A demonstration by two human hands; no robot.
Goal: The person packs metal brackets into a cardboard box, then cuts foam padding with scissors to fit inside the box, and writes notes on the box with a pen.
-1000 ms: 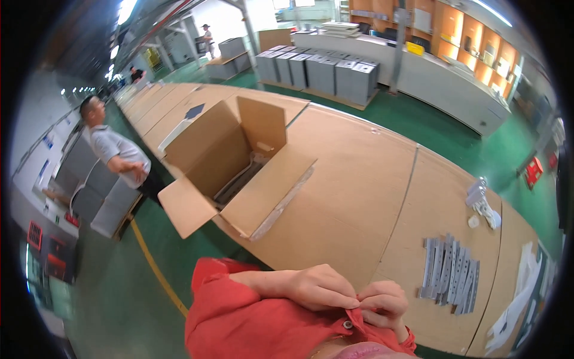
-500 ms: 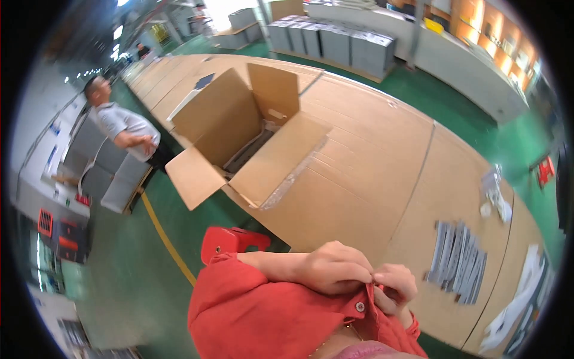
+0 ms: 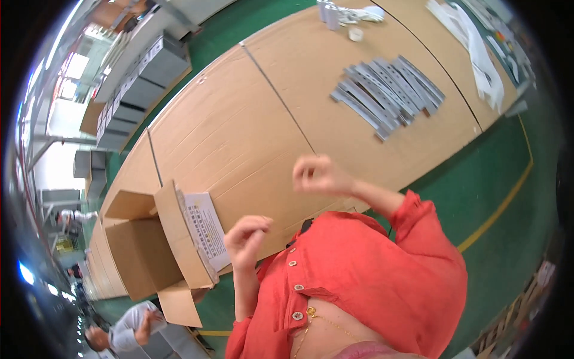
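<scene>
My left hand (image 3: 246, 240) is raised in front of my red shirt (image 3: 365, 263), beside the box. Its fingers are loosely bent, with a gap to the thumb, and I see nothing in it. Higher and to the right, my right hand (image 3: 321, 175) hovers over the table edge, curled into a loose, slightly blurred fist with nothing visible in it. A row of buttons (image 3: 298, 287) runs down the shirt, touched by neither hand. Closest to my left hand stands the open cardboard box (image 3: 179, 239), its flaps spread. Printed white paper (image 3: 206, 230) lies against its side.
Several grey slotted metal strips (image 3: 388, 96) lie on the cardboard-covered table (image 3: 233, 137). Beyond them are a white roll (image 3: 356, 35) and silvery cans (image 3: 329, 15). White plastic sheeting (image 3: 472, 54) lies at right. Another person (image 3: 134, 329) stands past the box.
Both hands have come off the shirt's button edge and moved apart. My view has swung right, so the box now sits lower left and the metal strips upper right.
</scene>
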